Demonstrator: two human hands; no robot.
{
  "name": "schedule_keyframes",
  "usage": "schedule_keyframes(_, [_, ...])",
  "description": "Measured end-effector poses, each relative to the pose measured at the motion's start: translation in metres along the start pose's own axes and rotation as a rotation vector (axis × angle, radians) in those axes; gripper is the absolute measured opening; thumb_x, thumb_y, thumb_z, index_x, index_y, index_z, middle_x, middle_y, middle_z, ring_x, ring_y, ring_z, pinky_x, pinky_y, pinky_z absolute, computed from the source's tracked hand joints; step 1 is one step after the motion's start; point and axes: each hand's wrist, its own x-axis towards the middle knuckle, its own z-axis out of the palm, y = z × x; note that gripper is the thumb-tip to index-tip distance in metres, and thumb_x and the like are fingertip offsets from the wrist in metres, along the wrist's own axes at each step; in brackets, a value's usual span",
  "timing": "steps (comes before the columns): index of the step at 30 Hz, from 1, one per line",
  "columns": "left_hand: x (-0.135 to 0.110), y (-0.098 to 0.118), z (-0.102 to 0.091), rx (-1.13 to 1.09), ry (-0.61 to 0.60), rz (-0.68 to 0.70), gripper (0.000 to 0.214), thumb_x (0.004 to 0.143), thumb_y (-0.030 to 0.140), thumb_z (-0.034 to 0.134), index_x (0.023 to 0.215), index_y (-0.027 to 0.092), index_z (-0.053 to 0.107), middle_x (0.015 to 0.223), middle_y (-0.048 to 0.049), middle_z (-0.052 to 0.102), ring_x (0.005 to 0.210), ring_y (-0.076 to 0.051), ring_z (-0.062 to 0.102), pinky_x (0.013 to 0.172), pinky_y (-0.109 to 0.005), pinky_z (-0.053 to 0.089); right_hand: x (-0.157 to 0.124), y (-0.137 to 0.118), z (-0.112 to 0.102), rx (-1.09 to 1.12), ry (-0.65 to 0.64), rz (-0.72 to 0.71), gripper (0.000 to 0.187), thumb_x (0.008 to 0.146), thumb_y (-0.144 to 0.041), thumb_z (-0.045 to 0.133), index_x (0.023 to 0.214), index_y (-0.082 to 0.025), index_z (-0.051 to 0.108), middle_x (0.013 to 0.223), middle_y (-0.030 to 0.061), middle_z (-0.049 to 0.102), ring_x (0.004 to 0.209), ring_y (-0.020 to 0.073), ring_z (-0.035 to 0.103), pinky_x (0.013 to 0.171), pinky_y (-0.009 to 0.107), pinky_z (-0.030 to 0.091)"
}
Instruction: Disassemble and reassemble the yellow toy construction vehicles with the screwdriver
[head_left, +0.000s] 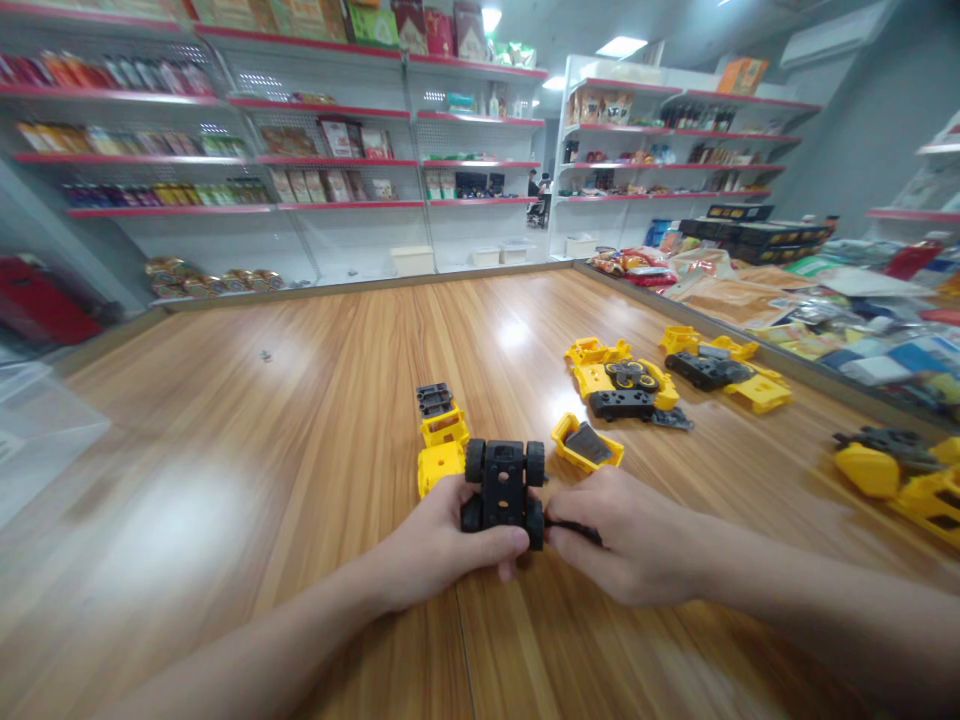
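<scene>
A black toy car chassis (503, 482) with black wheels lies on the wooden table (300, 420), just in front of me. My left hand (439, 545) grips its near left side, fingers curled under the rear wheel. My right hand (626, 535) is closed on a thin black tool or part (574, 525) that points at the chassis's near right wheel. Yellow body pieces (441, 448) and a small black part (434, 399) sit right behind the chassis. A yellow tray-shaped piece (586, 443) with a dark insert lies to its right.
More yellow and black toy parts (626, 380) lie further right, others (720, 370) beyond and more at the table's right edge (900, 475). Packaged goods (825, 300) cover the surface past the right rim. Store shelves (300, 150) line the back wall.
</scene>
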Motion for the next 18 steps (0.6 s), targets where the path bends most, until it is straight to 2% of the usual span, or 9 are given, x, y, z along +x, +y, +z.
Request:
schedule_keyframes(5, [-0.0009,0.0024,0.0002,-0.003,-0.003,0.003,0.034,0.081,0.031,0.072,0.109,0.014,0.065,0.074,-0.0031,0.067,0.063,-0.012,0.061,0.066,-0.025,0.048,-0.0004,-0.0021,-0.0034,0.075,0.031,-0.002,0.015,0.086,-0.012,0.05,0.083,-0.015,0.064,0.072,0.0042,0.067,0.062,0.013,0.061,0.058,0.022,0.04])
schedule_keyframes(9, [-0.0021,0.0039,-0.0004,-0.043,-0.025,0.02,0.032,0.079,0.029,0.074,0.105,0.014,0.067,0.075,-0.0035,0.067,0.064,-0.011,0.06,0.065,-0.023,0.047,-0.0011,-0.005,-0.0056,0.089,0.055,0.015,0.015,0.084,-0.014,0.051,0.077,-0.017,0.065,0.068,0.004,0.066,0.06,0.0138,0.058,0.056,0.023,0.04])
schedule_keyframes(16, [-0.0027,0.0025,0.0016,-0.279,0.012,0.065,0.036,0.074,0.031,0.077,0.104,0.013,0.069,0.088,-0.0098,0.069,0.066,-0.014,0.062,0.06,-0.024,0.049,-0.001,-0.0008,-0.0039,0.082,0.15,0.023,0.014,0.086,-0.016,0.048,0.078,-0.016,0.059,0.072,0.0055,0.064,0.063,0.0152,0.055,0.059,0.026,0.039])
schedule_keyframes(18, [-0.0032,0.0033,0.0022,-0.331,-0.009,0.082,0.037,0.075,0.031,0.076,0.107,0.014,0.07,0.094,-0.0117,0.07,0.071,-0.016,0.063,0.059,-0.024,0.05,-0.0003,0.0017,-0.0031,0.054,0.201,0.084,0.014,0.087,-0.015,0.047,0.081,-0.015,0.06,0.074,0.0055,0.064,0.065,0.0152,0.055,0.06,0.026,0.038])
